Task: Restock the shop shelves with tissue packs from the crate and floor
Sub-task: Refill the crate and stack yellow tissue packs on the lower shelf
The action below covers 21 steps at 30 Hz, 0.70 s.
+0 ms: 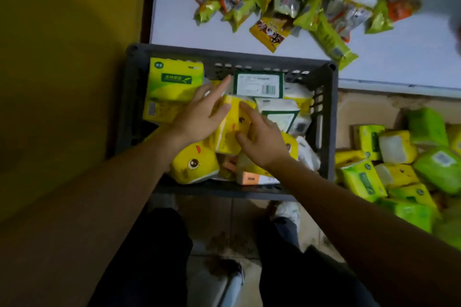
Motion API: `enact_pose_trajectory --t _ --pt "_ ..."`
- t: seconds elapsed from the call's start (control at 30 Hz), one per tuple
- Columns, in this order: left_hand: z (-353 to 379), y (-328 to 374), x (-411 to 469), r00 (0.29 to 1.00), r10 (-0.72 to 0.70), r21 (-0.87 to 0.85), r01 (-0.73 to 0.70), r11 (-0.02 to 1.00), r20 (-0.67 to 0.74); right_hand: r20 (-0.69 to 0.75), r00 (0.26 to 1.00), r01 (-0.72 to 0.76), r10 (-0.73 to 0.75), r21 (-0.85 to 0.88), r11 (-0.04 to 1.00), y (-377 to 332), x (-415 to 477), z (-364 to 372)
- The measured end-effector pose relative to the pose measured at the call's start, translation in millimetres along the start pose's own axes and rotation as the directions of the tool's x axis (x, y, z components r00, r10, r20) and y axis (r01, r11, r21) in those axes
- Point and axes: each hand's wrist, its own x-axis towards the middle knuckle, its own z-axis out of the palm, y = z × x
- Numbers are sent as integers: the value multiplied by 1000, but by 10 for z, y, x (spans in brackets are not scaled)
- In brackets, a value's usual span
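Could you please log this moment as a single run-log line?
stage: pick from crate | left hand: rests on yellow pack | right hand: grips it | floor packs: waiting

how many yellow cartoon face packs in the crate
3: middle pack between left hand and right hand; near-left pack in the crate's corner; right pack beside the right wrist. More may be buried.
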Motion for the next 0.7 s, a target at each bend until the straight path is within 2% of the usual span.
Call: enact_pose_trajectory --t 0.07,0.13,0.23,0.37,0.43,0.5,0.57,0.63,0.7 --pt "89 -122 188 999 23 -41 -21 999 47 -51 998 33 -33 7 999 60 111 151" --pt "145 -194 289 996 27 -154 -14 988 85 -84 994 73 -74 -12 997 80 174 264" --pt "169 -228 303 998 41 -266 -28 964 42 -102 991 81 -82 -12 997 19 202 344" --pt "-15 -124 249 996 12 -341 -41 939 -89 -148 986 110 -72 268 957 -171 117 257" --pt "-209 1 195 980 -67 -437 -21 899 -185 -231 973 110 -23 370 923 -329 37 109" --pt "-420 168 58 952 -189 -559 23 829 -241 -275 957 43 92 448 893 -545 -98 -79" --pt "-626 373 -129 919 -272 -651 22 759 -285 -257 945 -30 203 548 836 -787 -262 -277" --pt "-848 665 -384 892 -308 -723 -29 690 -330 -284 943 48 173 631 774 -1015 -405 -490" --pt "-1079 990 -709 892 -303 -768 -72 637 -335 -337 935 144 109 642 753 -1281 -615 -725"
